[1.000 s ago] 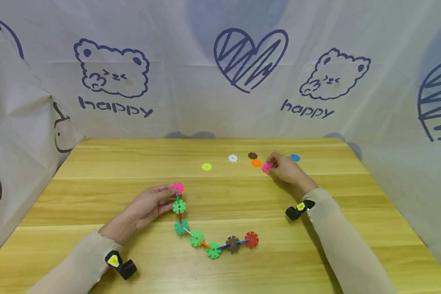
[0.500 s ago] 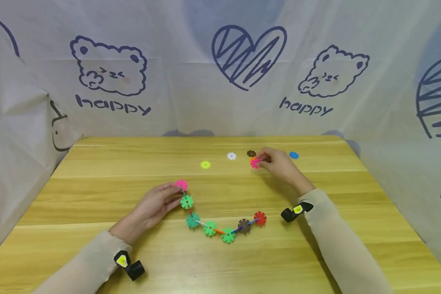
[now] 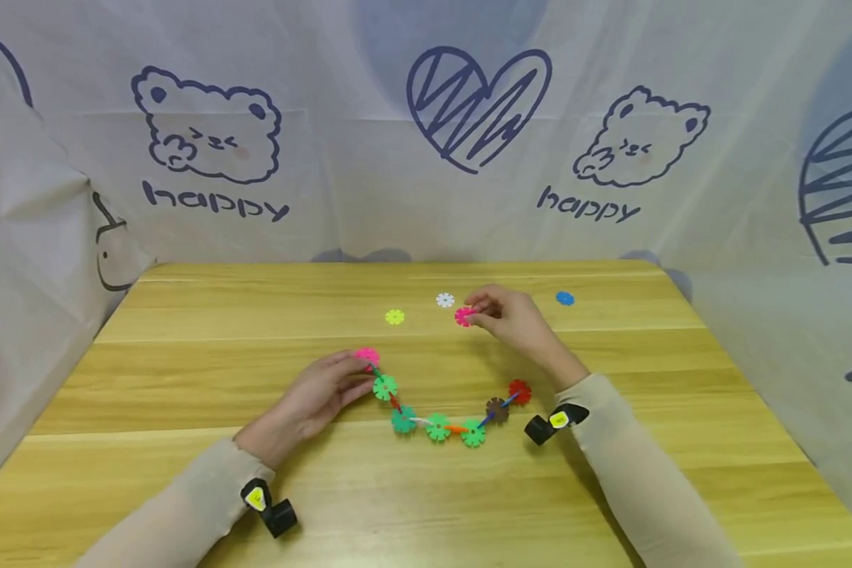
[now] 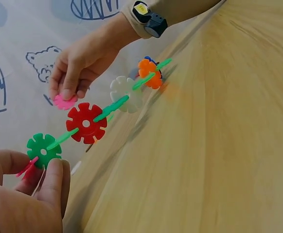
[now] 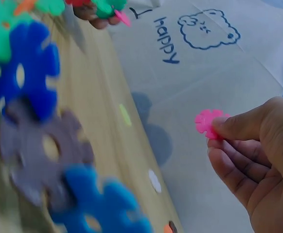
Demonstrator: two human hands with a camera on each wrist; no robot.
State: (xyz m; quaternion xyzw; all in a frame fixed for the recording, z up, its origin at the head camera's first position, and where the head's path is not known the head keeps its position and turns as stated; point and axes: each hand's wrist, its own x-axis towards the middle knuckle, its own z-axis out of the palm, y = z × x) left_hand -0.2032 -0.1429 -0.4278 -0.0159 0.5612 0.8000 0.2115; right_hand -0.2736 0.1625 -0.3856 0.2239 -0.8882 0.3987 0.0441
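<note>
A chain of notched snowflake discs in several colours hangs in a curve in the head view, with a teal disc (image 3: 403, 420) near its left bend and a red disc (image 3: 520, 392) at the far end. My left hand (image 3: 326, 394) pinches the chain's left end, by the pink end disc (image 3: 368, 360) and the green disc (image 4: 44, 151) joined to it. Farther back, my right hand (image 3: 514, 322) holds a loose pink disc (image 5: 210, 122) between thumb and fingers. Close to the right wrist camera, a blurred blue disc (image 5: 32, 73) of the chain fills the left side.
On the wooden table (image 3: 255, 308) behind the chain lie a yellow disc (image 3: 394, 316), a white disc (image 3: 445, 300) and a blue disc (image 3: 565, 298). An orange disc (image 5: 168, 228) is partly cut off in the right wrist view. White cloth with drawings (image 3: 369, 181) encloses the table.
My right hand has carried its pink disc leftward, now covering the orange and brown discs in the head view. My left hand has moved right and slightly back, and the chain has swung along with it.
</note>
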